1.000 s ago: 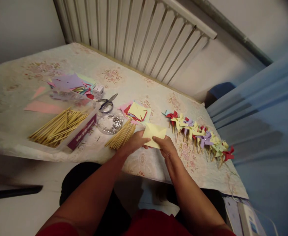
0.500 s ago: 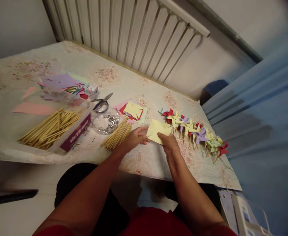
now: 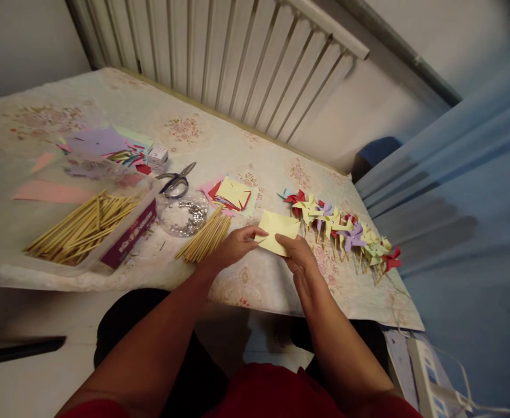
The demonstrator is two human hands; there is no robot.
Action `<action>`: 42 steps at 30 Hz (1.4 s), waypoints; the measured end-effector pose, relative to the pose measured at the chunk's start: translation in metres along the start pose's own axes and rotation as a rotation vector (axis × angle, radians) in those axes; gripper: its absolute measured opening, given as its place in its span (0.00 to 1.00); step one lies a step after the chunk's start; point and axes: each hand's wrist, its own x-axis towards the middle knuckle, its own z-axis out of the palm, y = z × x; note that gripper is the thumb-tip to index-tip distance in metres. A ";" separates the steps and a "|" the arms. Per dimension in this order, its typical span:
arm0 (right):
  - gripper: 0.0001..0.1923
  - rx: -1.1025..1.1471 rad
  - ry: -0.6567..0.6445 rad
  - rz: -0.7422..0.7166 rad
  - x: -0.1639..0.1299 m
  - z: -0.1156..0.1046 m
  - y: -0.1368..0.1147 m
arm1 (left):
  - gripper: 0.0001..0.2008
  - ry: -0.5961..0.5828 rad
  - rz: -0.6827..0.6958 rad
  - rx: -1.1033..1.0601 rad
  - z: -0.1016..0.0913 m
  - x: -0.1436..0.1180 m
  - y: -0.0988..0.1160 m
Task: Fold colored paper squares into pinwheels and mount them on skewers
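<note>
We hold a yellow paper square (image 3: 278,231) just above the table edge (image 3: 255,290), our left hand (image 3: 234,247) pinching its near-left corner and our right hand (image 3: 297,255) closed on its near edge. A bundle of sticks (image 3: 205,239) lies just left of our left hand; a row of pinwheels (image 3: 342,229) runs beyond our right.

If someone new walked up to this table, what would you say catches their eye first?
Probably the yellow paper square, pinched between the left hand and right hand at the table's near edge. Just right of it runs a row of finished paper pinwheels in red, yellow and purple. On the left, a clear tray of wooden sticks stands out, with scissors beyond it.
</note>
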 end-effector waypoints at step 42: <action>0.16 -0.229 -0.110 -0.095 -0.007 0.012 0.020 | 0.10 0.176 -0.066 0.230 0.000 -0.002 -0.007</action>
